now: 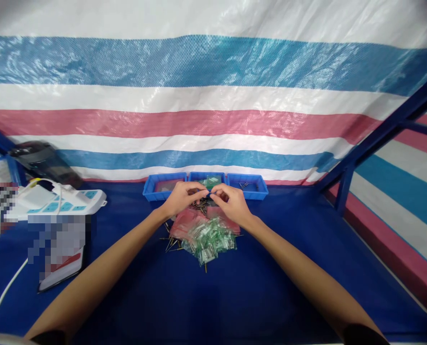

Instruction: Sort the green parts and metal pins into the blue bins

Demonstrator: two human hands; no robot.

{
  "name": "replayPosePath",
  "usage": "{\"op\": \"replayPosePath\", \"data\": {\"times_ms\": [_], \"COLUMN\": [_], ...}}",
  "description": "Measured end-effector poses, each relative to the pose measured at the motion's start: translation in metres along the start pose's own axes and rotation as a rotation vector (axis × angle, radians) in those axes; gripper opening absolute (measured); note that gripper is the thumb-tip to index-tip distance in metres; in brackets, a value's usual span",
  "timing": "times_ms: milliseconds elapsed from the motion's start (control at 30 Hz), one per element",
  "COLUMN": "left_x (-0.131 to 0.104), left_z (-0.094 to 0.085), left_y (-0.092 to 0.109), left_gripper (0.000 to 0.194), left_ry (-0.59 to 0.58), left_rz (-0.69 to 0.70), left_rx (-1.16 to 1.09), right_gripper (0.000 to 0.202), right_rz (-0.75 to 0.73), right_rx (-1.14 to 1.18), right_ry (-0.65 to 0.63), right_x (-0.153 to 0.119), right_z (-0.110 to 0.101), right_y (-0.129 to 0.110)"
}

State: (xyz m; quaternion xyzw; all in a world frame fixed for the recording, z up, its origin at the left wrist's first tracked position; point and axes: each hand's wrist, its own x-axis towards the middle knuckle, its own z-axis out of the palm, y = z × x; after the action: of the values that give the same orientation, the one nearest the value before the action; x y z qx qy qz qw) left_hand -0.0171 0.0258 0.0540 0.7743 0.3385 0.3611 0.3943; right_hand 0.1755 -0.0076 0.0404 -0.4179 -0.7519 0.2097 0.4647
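My left hand [184, 196] and my right hand [230, 201] meet in front of the middle blue bin [195, 175], fingertips pinched close together. Whatever they pinch between them is too small to make out. Just below lies a pile of small clear bags with green print [213, 239], with thin metal pieces inside. Reddish plastic bags [188, 221] lie under and behind them. Loose thin metal pieces, dark and brass-coloured [172, 244], stick out around the pile, partly hidden by my hands.
Beside the middle bin stand a left blue bin [147, 194] and a right blue bin [251, 195], the latter with a few thin pieces. A white power strip [87, 200], cables and a phone-like device [64, 268] lie left. A striped tarp [213, 124] hangs behind; blue frame bars [346, 184] stand right.
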Motion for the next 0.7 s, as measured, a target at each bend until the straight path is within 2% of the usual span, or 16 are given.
{"op": "replayPosePath", "data": {"times_ms": [267, 467, 700], "left_x": [0.0003, 0.0003, -0.0016], "left_z": [-0.0078, -0.0051, -0.0012], "left_y": [0.0067, 0.0066, 0.0083], "left_gripper": [0.027, 0.034, 0.04], "left_ry": [0.102, 0.077, 0.03], "left_rz": [0.019, 0.11, 0.085], "left_rx": [0.004, 0.047, -0.016], "right_gripper": [0.013, 0.029, 0.036], "right_rz": [0.01, 0.098, 0.116], "right_rx": [0.046, 0.166, 0.156], "right_ry": [0.024, -0.013, -0.043], "right_x": [0.0, -0.0001, -0.0017], "right_z": [-0.0016, -0.0012, -0.0003], "right_y": [0.0002, 0.0027, 0.0005]}}
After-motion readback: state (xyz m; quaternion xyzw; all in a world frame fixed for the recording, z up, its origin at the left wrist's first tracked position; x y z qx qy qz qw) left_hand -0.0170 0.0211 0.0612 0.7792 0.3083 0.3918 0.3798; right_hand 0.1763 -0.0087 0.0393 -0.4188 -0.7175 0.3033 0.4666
